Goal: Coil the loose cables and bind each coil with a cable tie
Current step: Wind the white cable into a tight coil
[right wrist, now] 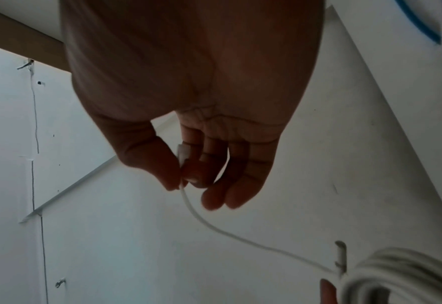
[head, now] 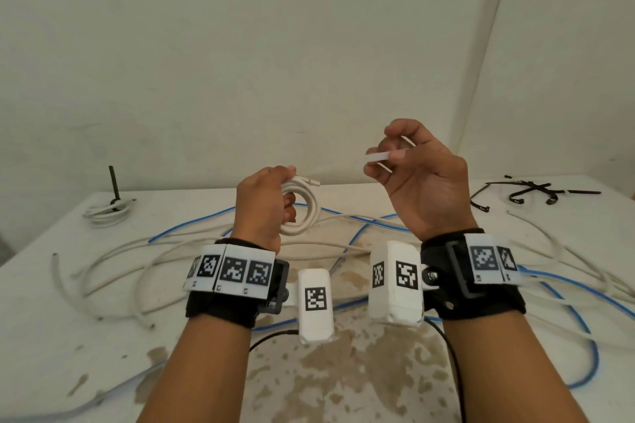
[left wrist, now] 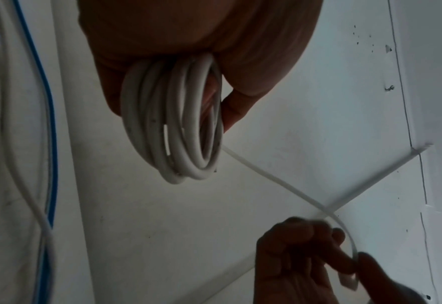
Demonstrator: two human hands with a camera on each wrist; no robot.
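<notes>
**White coil in hand, tie about to go on**

Far-left corner of the table point(head: 41, 285): one finished white coil point(head: 107, 215) lies bound, a dark tie tail standing up from it. Looks like the only bundle done so far.

Left hand point(head: 263, 208), raised above the table's middle: fingers curled round a small white cable coil point(head: 304, 213), several loops held together, the plug end poking out toward the right. The left wrist view shows the loops pinched tight between thumb and fingers.

Right hand point(head: 417, 178), raised just right of the coil and apart from it: thumb and forefinger pinch a white cable tie point(head: 378, 157). In the wrist views the strap runs from that pinch to the coil; whether it is already threaded through the loops cannot be told. Judged step: closing the tie round this coil.

Left to do: loose white cables point(head: 165, 261) and a blue cable point(head: 580, 330) sprawl over most of the table, crossing one another. Spare black ties point(head: 536, 194) lie at the far-right corner.

Room: both hands work in the air. The wall stands close behind the far edge; the near edge carries fewer strands.
</notes>
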